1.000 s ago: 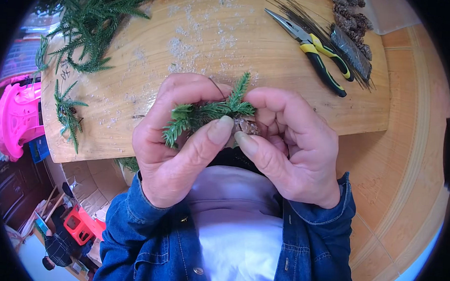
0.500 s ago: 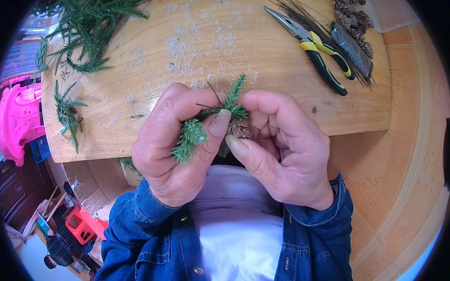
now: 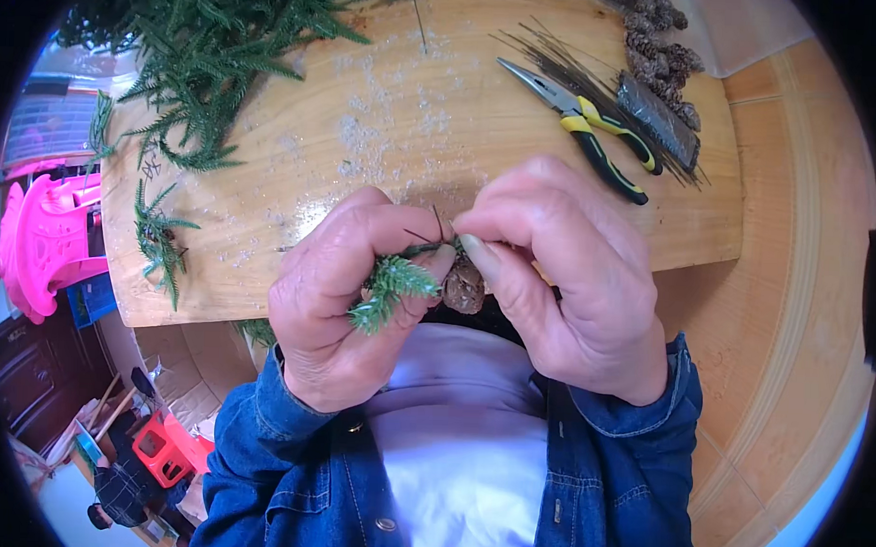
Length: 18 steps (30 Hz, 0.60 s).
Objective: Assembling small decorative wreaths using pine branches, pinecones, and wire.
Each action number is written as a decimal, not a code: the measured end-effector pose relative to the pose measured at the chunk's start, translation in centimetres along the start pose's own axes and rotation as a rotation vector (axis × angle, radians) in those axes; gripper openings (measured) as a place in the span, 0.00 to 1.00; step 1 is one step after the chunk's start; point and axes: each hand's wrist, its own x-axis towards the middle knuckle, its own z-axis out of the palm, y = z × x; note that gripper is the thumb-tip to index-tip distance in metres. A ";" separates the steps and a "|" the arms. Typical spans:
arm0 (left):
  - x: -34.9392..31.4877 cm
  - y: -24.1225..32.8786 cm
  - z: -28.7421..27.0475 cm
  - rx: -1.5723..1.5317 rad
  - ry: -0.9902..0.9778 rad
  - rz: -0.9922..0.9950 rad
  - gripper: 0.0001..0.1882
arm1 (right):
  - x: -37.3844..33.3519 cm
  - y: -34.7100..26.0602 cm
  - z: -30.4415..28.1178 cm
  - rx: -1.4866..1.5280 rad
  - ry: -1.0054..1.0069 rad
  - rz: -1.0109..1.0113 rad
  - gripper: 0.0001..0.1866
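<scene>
My left hand (image 3: pixel 333 294) is closed in a pinch on a green artificial pine sprig (image 3: pixel 391 289), whose frosted tip sticks out below the thumb. A thin dark wire (image 3: pixel 438 222) pokes up by the left fingertips. Just right of the left thumb hangs a small brown pine cone (image 3: pixel 464 287), at the joined end of the sprig. My right hand (image 3: pixel 577 288) pinches thumb and forefinger together right above the cone, close to the left fingertips. What lies between those right fingers is hidden.
Long-nose pliers (image 3: pixel 597 134) with yellow-black handles lie right of my hands, beside dark wires (image 3: pixel 561 61), a wrapped bundle (image 3: pixel 659 115) and several pine cones (image 3: pixel 658 55). Green branches (image 3: pixel 209 63) pile up far left; a loose sprig (image 3: pixel 157 240) lies at the wooden table's (image 3: pixel 267 205) left edge.
My right fingertips have left the cone and moved up to a pinch above it. The cone shows more fully now, and the sprig tip that stood upright is no longer visible.
</scene>
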 end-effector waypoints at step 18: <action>2.9 1.1 0.0 0.065 -0.181 -0.267 0.08 | 1.7 1.8 -1.4 0.152 -0.058 0.120 0.09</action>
